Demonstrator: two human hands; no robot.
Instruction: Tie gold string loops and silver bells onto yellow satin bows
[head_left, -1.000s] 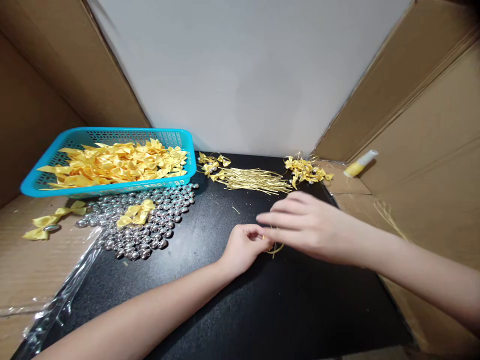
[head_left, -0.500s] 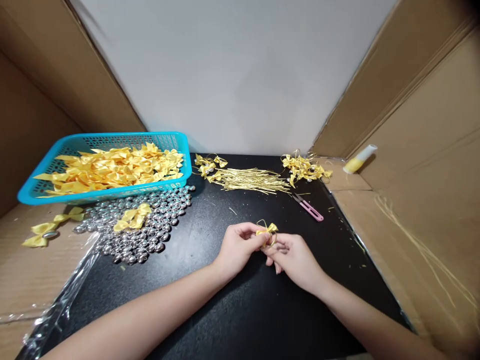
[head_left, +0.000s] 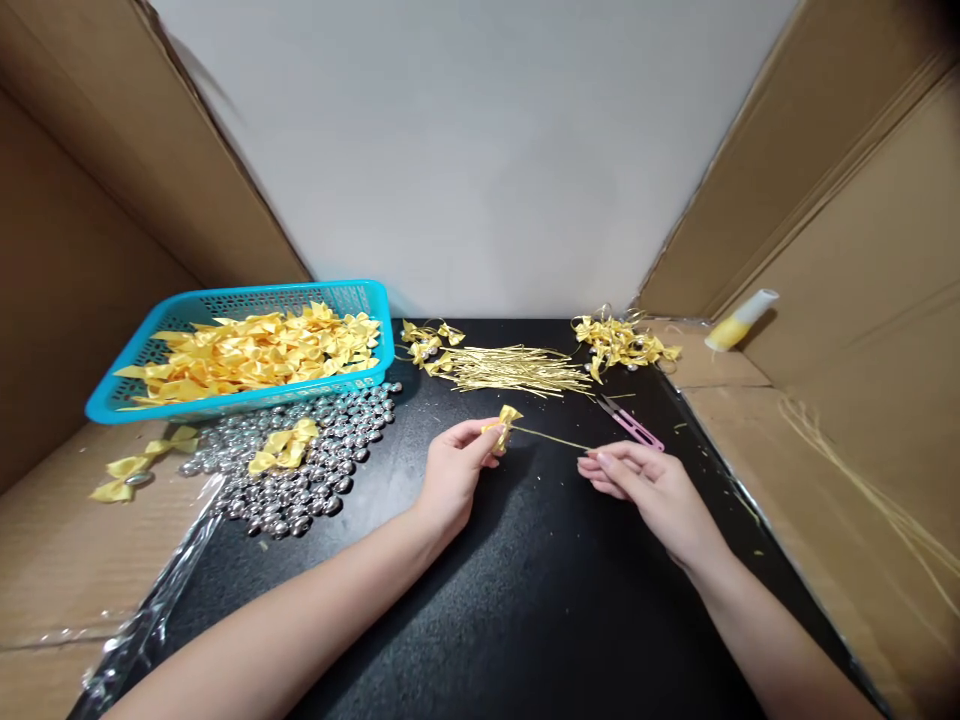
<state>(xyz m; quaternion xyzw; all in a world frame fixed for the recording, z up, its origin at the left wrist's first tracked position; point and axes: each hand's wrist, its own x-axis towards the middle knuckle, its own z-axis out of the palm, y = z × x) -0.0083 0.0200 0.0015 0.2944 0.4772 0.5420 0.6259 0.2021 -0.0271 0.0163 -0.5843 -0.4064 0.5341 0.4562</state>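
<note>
Between the thumb and fingers of my left hand point(head_left: 459, 462) is a yellow ribbon bow point(head_left: 509, 415). A thin gold cord point(head_left: 553, 437) runs from the bow to my right hand point(head_left: 645, 487), which pinches its far end. The cord is stretched nearly straight above the black table. Beyond my hands lies a bundle of cut gold cords point(head_left: 517, 370). Pink-handled thread snips point(head_left: 634, 425) rest just past my right hand. Whether a bead sits behind the held bow is hidden by my fingers.
A blue basket point(head_left: 101, 408) of yellow bows stands at the back left. Many silver beads point(head_left: 337, 465) spread before it, with a few loose bows on top. Corded bows point(head_left: 622, 340) are heaped at the back right, near a yellow-and-white cone point(head_left: 741, 320). Cardboard walls flank the table.
My hands were together at the bow with the cord looped. Now the right hand has drawn away to the right, pulling the cord out straight. The left hand moved slightly left and up.
</note>
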